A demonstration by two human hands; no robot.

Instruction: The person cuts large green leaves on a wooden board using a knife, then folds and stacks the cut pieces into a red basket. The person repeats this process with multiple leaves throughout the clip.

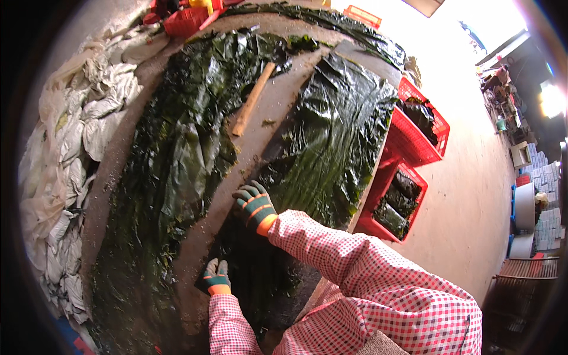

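Note:
Both my hands wear green and grey work gloves with orange cuffs. My left hand (216, 274) is at the near left edge of a dark kelp sheet (248, 262), its fingertips at the rim; whether it pinches the sheet cannot be told. Farther along the same edge lies my right hand (256, 205), fingers close together on the kelp. Beyond it, glossy green kelp sheets (328, 146) are spread flat. A long pile of wrinkled kelp (177, 164) covers the left part of the table (197, 248). A wooden stick (254, 98) lies between the two layers, partly on the left pile's edge.
Red plastic crates (417, 159) holding folded kelp stand on the floor at the right of the table. Pale sacks (75, 142) are heaped along the left side. Another strip of kelp (346, 26) lies at the far end. White tubs (525, 206) stand far right.

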